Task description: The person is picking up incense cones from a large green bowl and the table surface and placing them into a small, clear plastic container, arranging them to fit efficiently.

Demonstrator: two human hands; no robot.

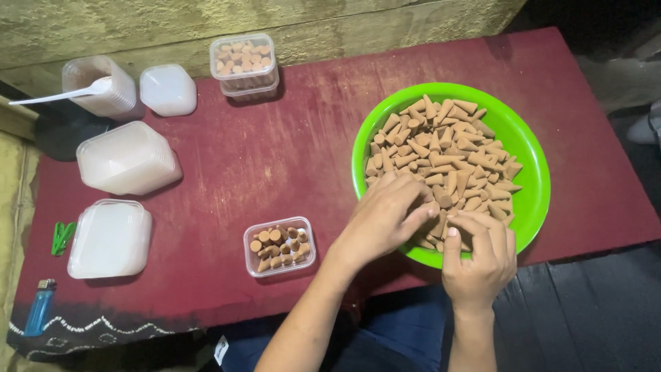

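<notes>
A green bowl [529, 157] on the right of the dark red table holds a heap of tan cones [447, 151]. My left hand [382, 220] reaches into the bowl's near edge, its fingers curled over cones. My right hand [478, 258] rests at the same near rim, fingertips pinched on cones beside the left hand. A small clear plastic box [279, 246] partly filled with cones sits just left of my left hand.
A filled clear box [244, 64] stands at the back. Stacks of empty clear boxes and lids [127, 158] line the left side, one with a white spoon [62, 94]. A blue lighter [40, 306] and green clips [62, 236] lie at the left edge.
</notes>
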